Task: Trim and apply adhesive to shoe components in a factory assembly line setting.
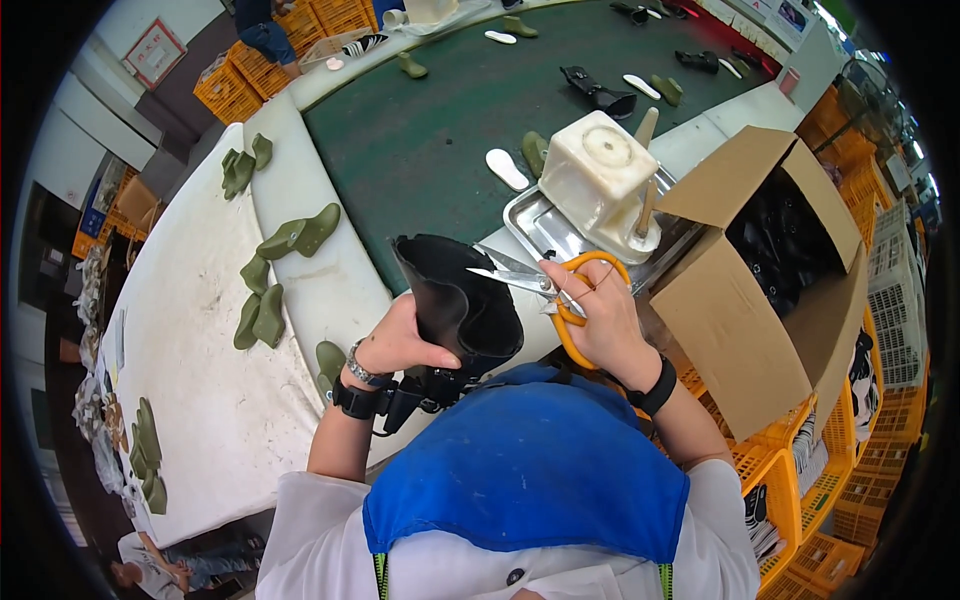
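My left hand (398, 345) grips a black boot (468, 305) by its shaft, thumb along the near side. The boot's opening faces up and away from me; its lower part is partly hidden near my blue apron (520, 460). In my right hand (612, 325) is a pair of scissors (540, 283) with orange handles, fingers through the loops. Its blades are spread, and the tips lie at the boot's right rim. A small dark scrap (549, 255) shows by the blades; whether it is loose I cannot tell.
Olive-green shoe lasts (300, 236) lie on the white table (190, 300) to the left. Ahead, a green belt (400, 150) carries black boots (598, 93) and white insoles (507, 170). A whitish plastic container (600, 160) stands in a metal tray (530, 212). At right are a cardboard box (725, 320) and yellow crates (775, 490).
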The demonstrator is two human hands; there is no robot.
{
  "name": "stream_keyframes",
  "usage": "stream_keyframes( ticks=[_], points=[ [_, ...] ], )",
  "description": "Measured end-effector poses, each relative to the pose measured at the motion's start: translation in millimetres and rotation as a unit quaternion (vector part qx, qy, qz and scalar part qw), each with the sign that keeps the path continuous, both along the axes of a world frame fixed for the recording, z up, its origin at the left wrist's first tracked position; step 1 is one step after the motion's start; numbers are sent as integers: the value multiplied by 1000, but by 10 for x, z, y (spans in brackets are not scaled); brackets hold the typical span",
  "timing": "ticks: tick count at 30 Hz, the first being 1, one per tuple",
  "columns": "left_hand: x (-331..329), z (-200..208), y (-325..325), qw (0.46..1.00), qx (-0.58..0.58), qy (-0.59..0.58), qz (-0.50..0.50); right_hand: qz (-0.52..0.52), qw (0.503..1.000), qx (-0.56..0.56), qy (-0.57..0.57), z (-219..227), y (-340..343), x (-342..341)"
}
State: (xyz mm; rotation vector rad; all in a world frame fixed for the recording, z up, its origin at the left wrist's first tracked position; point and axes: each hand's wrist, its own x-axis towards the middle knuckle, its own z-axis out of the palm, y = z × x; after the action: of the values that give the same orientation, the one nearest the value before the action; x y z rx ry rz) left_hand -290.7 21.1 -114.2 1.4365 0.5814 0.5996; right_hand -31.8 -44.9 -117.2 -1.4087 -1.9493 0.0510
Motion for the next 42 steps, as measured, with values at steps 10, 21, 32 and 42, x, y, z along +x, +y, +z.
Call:
stream_keyframes(
  ticks=[10, 21, 32, 42],
  points=[
    [-5, 37, -4, 1000, 14, 10, 10, 44, 999, -30, -7, 26, -3, 83],
    [6, 36, -2, 1000, 1, 8, 2, 43, 999, -16, 14, -62, 28, 109],
    [-42, -27, 15, 999, -32, -11, 4, -11, 983, -92, 161, -229, 84, 262],
    [-77, -531, 187, 925, -215, -295, 103, -19, 970, -241, -6, -1428, 168, 104]
  ],
)
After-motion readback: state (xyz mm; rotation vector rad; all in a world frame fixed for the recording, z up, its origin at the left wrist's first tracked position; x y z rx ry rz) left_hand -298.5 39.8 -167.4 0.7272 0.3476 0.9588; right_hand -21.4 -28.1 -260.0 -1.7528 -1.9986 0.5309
